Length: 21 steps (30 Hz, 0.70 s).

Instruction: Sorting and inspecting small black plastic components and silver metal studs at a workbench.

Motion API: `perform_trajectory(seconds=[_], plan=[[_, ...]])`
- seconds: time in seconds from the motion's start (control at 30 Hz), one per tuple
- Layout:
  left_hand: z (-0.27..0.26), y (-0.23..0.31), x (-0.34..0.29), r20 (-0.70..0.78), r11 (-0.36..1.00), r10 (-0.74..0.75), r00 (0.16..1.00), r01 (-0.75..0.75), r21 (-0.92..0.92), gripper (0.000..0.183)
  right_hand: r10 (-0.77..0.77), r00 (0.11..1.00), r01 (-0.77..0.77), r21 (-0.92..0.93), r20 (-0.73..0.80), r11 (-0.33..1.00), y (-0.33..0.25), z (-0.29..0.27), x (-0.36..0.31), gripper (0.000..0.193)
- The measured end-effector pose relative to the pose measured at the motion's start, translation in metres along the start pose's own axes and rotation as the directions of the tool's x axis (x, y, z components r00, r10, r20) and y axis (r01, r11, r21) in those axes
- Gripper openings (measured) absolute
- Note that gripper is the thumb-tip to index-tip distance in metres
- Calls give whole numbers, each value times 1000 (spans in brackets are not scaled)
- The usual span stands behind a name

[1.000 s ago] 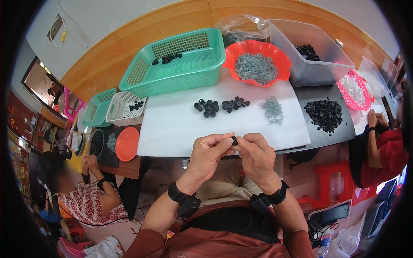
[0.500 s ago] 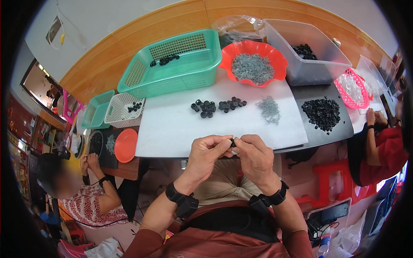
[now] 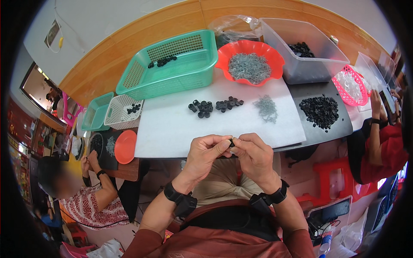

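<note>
Just in front of the table's near edge, my left hand and my right hand meet with fingers pinched. Between their fingertips is a small black part, mostly covered, so its exact kind does not show. Beyond my hands, a cluster of round black knob-like pieces lies on the white sheet. A second group of black pieces sits beside it, and a small pile of thin grey metal pins or screws is to the right.
A green basket holds some black pieces; a red scalloped bowl holds grey metal pieces. At right are a clear bin and a heap of black parts. A person works at left, another at right.
My hands stay pinched together at the same spot on the black part. The view has shifted slightly. The person on the right has raised a hand toward the table.
</note>
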<state>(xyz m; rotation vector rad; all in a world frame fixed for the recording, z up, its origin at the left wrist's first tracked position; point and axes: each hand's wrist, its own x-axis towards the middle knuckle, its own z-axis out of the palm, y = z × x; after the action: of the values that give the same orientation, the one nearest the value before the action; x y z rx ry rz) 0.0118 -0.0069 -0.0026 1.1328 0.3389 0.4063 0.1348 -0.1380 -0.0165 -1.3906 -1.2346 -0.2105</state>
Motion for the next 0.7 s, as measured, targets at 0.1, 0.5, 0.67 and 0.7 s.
perform_trajectory(seconds=[0.1,0.5,0.67,0.7], plan=[[0,1,0,17,1000,1,1000,-2,20,22,13,1000,-13,14,11,1000,0,-2,1,28],[4,-2,-1,24,999,15,1000,-16,42,22,-13,1000,13,-54,-4,998,0,0,-4,30],[6,-4,0,11,999,22,1000,-22,28,22,-40,998,37,-56,-40,998,5,5,-5,29],[6,-4,0,6,999,25,1000,-25,28,21,-48,998,46,-60,-47,997,5,6,-5,30]])
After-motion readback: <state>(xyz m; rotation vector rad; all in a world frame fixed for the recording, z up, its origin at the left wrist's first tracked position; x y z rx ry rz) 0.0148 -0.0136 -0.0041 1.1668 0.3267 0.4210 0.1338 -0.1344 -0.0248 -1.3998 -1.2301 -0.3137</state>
